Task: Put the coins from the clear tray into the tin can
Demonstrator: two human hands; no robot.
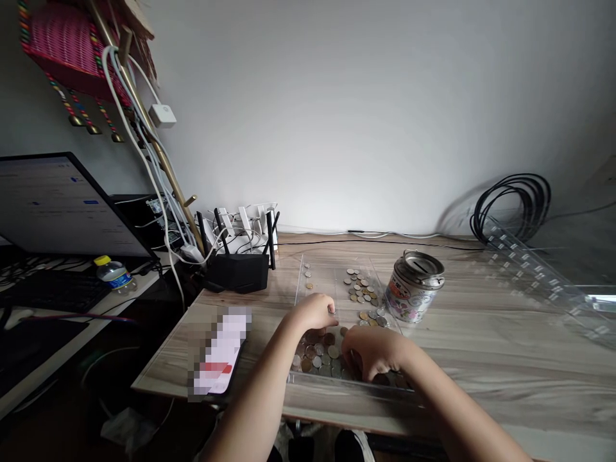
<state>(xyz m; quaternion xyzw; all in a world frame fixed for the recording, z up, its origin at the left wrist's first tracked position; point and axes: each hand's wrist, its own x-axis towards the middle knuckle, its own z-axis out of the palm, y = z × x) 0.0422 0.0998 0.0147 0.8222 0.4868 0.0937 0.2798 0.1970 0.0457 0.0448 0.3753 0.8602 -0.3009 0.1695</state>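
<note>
A clear plastic tray lies on the desk with many coins in it. Over its left middle, my left hand pinches a small silvery coin between thumb and fingers. My right hand is lower in the tray, fingers curled down among the coins; its fingertips are partly hidden, and what they hold I cannot make out. Loose coins lie thick along the near side. Another cluster of coins sits at the far right of the tray, and a few coins line the far left.
A decorated tin with a slotted metal lid stands right of the tray. Further right are a clear ridged plastic piece and a coiled black cable. To the left are a phone, a black router, a bottle and a laptop.
</note>
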